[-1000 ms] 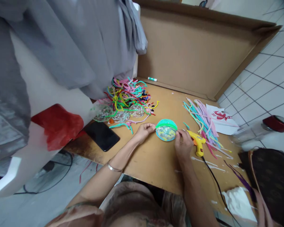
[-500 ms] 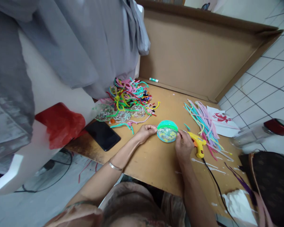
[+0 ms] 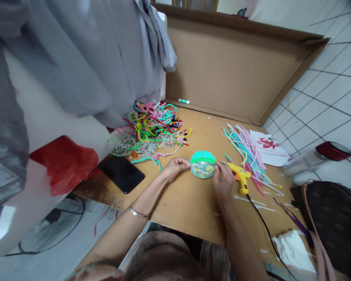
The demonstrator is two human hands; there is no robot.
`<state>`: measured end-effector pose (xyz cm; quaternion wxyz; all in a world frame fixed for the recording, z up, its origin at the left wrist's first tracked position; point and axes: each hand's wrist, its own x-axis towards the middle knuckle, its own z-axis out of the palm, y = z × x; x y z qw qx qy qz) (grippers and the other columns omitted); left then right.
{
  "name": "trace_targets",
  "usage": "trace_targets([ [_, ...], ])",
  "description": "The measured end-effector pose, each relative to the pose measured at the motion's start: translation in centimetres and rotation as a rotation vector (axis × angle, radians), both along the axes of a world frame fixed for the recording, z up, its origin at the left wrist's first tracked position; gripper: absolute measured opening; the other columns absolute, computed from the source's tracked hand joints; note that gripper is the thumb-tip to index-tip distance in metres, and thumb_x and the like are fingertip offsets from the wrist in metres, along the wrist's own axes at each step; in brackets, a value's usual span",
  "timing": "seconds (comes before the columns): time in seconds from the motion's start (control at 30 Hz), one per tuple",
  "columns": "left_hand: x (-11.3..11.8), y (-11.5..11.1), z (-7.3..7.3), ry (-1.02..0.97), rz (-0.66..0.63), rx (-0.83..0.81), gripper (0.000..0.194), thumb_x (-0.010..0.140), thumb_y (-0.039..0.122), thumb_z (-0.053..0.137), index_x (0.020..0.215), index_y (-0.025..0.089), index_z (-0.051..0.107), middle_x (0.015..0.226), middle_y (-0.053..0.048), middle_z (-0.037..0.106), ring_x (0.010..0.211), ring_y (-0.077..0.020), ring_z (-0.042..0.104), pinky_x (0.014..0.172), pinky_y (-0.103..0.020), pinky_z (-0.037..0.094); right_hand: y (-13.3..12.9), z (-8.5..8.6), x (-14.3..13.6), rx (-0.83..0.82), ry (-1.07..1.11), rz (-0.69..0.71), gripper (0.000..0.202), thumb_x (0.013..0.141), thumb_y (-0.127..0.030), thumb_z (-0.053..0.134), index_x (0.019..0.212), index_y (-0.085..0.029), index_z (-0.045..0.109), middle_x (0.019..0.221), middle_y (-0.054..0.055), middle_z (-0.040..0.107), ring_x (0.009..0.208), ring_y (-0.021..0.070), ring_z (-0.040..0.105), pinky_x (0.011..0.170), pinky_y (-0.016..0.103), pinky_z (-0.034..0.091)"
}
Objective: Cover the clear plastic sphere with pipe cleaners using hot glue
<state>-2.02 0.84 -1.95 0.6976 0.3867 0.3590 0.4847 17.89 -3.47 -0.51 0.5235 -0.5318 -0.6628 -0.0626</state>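
A round, clear piece (image 3: pixel 202 169), patterned inside with yellow and grey, is held between my two hands above the table. Turquoise pipe cleaners (image 3: pixel 202 155) cover its upper part, with a bright green strip across the middle and a blue edging. My left hand (image 3: pixel 177 168) pinches its left edge between thumb and fingers. On the opposite edge, my right hand (image 3: pixel 223 176) is closed in a pinch near the end of the green strip. Just right of that hand lies a yellow hot glue gun (image 3: pixel 242 178) on its side, its nozzle partly behind my fingers.
Loose pipe cleaners (image 3: pixel 248 146) lie at the right, beside a paper with a red drawing (image 3: pixel 267 144). A tangled heap of coloured pipe cleaners (image 3: pixel 152 117), clear round pieces (image 3: pixel 146 147) and a phone (image 3: pixel 122 173) sit left. A bottle (image 3: pixel 316 158), bag (image 3: pixel 327 218) and cord (image 3: pixel 261 218) occupy the right.
The whole view has shifted a little, so most things appear farther left. Both hands keep their pinch on the round piece, with the right fingers slightly higher along its edge.
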Motion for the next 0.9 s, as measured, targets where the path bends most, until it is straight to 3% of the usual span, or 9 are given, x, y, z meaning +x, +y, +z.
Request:
trace_targets([
  [0.27,-0.2,0.0,0.0,0.007,0.003,0.046,0.041,0.048,0.041,0.092,0.06,0.012,0.066,0.07,-0.003,0.068,0.07,-0.0124,0.061,0.076,-0.026,0.05,-0.1,0.1,-0.1,-0.085,0.146,0.009,0.026,0.093,-0.027,0.046,0.096,-0.019,0.071,0.092,0.009,0.074,0.089,0.0224,0.067,0.085,0.038,0.052],
  [0.57,-0.6,-0.3,1.0,0.042,-0.016,0.039,0.045,0.046,0.047,0.092,0.06,0.014,0.065,0.064,-0.001,0.065,0.069,-0.0134,0.062,0.08,-0.03,0.052,0.0,0.1,0.3,-0.214,0.264,0.061,0.025,0.089,-0.028,0.05,0.094,-0.022,0.074,0.093,0.008,0.075,0.09,0.023,0.067,0.088,0.04,0.052],
  [0.8,-0.7,-0.2,0.9,0.044,-0.028,0.022,0.042,0.047,0.041,0.093,0.062,0.013,0.066,0.079,-0.006,0.071,0.078,-0.0156,0.066,0.086,-0.032,0.052,0.8,-1.0,0.2,-0.301,0.554,0.098,0.016,0.08,-0.03,0.057,0.081,-0.02,0.069,0.081,0.006,0.072,0.077,0.021,0.066,0.073,0.035,0.055],
  [0.9,-0.7,-0.2,1.0,0.041,-0.018,0.003,0.043,0.047,0.04,0.093,0.063,0.013,0.065,0.08,-0.005,0.072,0.077,-0.0149,0.066,0.087,-0.032,0.052,1.0,-1.4,0.3,-0.312,0.577,0.112,0.015,0.08,-0.032,0.056,0.08,-0.02,0.064,0.077,0.005,0.07,0.073,0.0199,0.065,0.069,0.033,0.054],
])
